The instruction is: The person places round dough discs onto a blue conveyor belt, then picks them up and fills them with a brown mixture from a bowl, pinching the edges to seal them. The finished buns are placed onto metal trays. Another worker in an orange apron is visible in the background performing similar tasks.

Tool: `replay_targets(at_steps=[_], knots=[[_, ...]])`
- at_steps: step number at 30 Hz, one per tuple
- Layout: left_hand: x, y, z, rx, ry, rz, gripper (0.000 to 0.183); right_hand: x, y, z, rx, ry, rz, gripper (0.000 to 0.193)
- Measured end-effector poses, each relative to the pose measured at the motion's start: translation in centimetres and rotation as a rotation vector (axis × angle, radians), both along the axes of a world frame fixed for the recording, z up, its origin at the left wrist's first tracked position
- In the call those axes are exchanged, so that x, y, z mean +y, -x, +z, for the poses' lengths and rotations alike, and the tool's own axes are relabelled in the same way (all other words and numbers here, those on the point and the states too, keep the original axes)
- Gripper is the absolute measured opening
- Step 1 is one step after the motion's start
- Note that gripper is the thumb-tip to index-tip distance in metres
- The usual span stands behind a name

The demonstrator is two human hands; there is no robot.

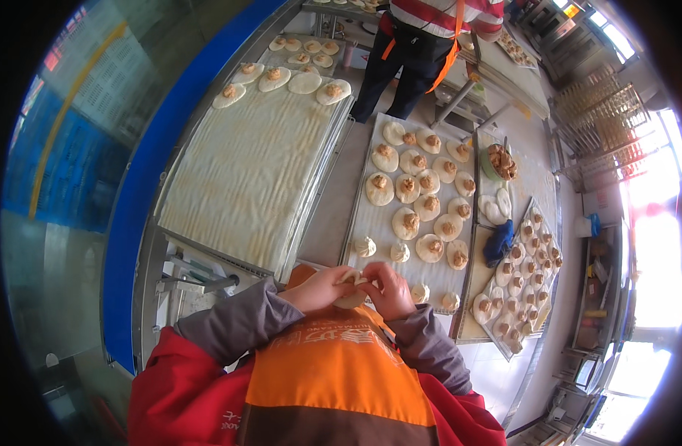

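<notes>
The left hand (317,291) cups a dough round (350,299), pale, smooth and partly gathered at its top, in front of the orange apron (348,372); the right hand (389,290) closes its fingers on the edge. Around them, from the left: a blue strip (121,297), a pale lined tray (237,175), a tray (361,215) of topped dough discs (406,223) and pleated buns (399,253), a green bowl (487,168) of brown filling (503,161), wire racks (601,119) and bright windows (653,230).
</notes>
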State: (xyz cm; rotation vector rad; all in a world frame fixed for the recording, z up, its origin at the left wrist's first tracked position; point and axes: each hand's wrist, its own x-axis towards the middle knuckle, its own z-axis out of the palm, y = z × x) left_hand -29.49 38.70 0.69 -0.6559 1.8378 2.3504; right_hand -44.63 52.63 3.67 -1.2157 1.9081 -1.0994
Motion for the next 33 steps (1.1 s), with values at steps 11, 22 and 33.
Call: replay_targets(at_steps=[11,22,33], knots=[[-1.4,1.6,-1.2,-0.082,0.048,-0.242,0.036,0.0,0.3,-0.3,0.136,0.02,0.106,0.019],[0.6,-0.4,-1.3,0.026,0.16,-0.163,0.03,-0.6,0.3,0.8,0.312,0.12,0.325,0.023],[0.3,-0.7,-0.9,-0.15,-0.252,0.026,0.035,-0.6,0.4,-0.4,0.368,0.136,0.25,0.023]])
